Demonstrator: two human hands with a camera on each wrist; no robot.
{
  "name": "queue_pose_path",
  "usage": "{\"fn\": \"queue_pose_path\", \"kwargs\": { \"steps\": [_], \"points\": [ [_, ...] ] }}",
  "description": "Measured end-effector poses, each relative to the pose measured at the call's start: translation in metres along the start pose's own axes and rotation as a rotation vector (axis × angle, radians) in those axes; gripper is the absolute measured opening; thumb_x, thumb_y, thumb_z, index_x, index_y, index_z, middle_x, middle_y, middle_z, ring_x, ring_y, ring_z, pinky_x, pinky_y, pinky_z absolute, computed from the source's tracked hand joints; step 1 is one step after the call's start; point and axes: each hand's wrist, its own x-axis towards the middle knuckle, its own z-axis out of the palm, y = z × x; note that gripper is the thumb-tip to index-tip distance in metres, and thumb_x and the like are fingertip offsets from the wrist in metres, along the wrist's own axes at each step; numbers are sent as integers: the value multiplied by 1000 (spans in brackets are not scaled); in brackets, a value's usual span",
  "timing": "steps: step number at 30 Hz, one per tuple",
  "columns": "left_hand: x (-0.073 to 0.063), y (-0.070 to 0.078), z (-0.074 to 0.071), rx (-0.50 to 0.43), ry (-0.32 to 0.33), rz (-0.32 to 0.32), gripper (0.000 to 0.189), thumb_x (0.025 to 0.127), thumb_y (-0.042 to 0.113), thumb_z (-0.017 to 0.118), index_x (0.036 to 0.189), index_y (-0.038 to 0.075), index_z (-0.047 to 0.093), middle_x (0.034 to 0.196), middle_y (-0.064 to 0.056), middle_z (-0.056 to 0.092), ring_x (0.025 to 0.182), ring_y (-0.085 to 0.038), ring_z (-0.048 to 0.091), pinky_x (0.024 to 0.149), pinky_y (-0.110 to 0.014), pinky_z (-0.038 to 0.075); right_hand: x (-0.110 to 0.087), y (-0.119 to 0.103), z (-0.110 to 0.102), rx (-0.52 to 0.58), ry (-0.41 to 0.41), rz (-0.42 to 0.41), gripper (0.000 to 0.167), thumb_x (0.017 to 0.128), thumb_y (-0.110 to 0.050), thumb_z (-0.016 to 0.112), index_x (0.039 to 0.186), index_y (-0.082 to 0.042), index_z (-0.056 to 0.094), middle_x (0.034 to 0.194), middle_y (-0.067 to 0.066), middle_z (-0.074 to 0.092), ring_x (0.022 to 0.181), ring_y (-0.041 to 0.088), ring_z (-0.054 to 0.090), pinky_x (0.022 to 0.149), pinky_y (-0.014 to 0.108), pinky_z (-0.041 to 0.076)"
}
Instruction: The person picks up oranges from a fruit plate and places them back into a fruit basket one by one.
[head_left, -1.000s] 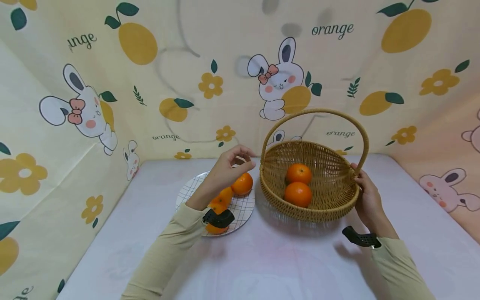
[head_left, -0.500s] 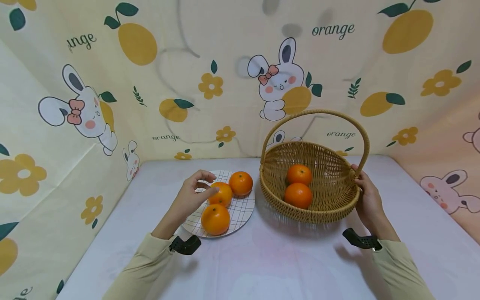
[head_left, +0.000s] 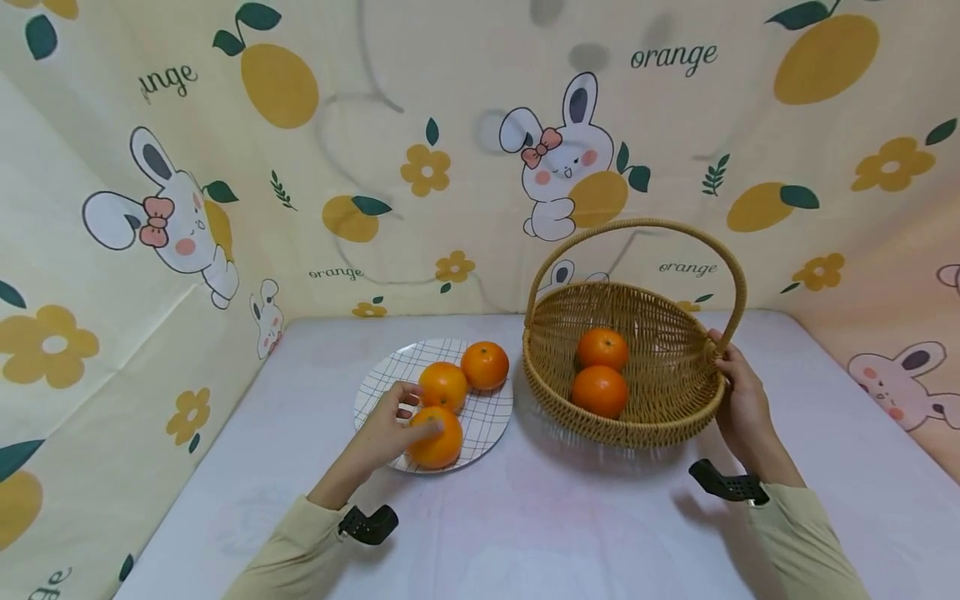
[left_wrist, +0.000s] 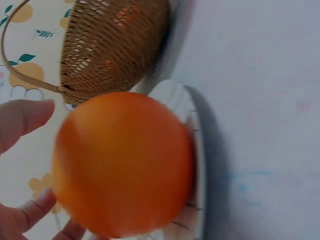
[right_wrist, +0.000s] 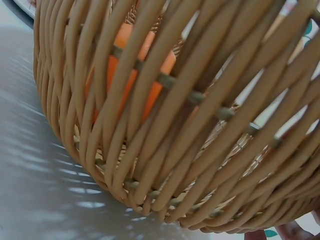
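Note:
In the head view my left hand (head_left: pixel 384 432) hovers at the left side of the nearest orange (head_left: pixel 441 446). Its thumb and fingers spread apart about the fruit; the left wrist view shows a gap between the thumb and that orange (left_wrist: pixel 125 165). Two more oranges, a middle one (head_left: pixel 444 385) and a far one (head_left: pixel 485 365), lie on the same round checked plate (head_left: pixel 491 425). On the right, my right hand (head_left: pixel 746 408) holds the wicker basket (head_left: pixel 663 367) at its rim by the handle's foot. The basket leans toward me with two oranges (head_left: pixel 600 392) inside.
A pale cloth covers the table (head_left: pixel 547 533). Behind it hangs a backdrop (head_left: pixel 465 167) printed with rabbits and oranges. The basket's tall arched handle (head_left: pixel 637 223) rises above its bowl, just right of the plate.
My left hand has moved back from near the basket's left side, over the plate, and down to the nearest orange. My right hand stays on the basket.

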Motion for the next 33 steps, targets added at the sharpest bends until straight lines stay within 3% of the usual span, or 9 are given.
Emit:
{"fn": "queue_pose_path", "kwargs": {
  "steps": [7,19,33],
  "points": [
    [-4,-8,7,16,-19,-23,60,79,26,81,125,9,45,121,-14,46,103,-31,45,82,-42,47,0,0,1,6,4,-1,53,106,-24,30,157,-19,15,157,3,11,139,14,15,99,16,32],
    [-7,-14,14,-27,-50,-22,67,73,25,86,124,18,42,120,-15,43,105,-32,50,86,-48,47,-1,1,-1,-19,-5,-1,51,106,-26,29,156,-24,17,159,2,7,140,14,12,100,16,30],
    [-9,7,5,-23,-62,39,67,74,27,85,127,20,44,123,-14,42,99,-29,49,80,-40,46,-1,0,-2,-22,10,10,52,106,-26,29,156,-24,15,161,0,5,142,12,6,108,20,18]
  ]
}}
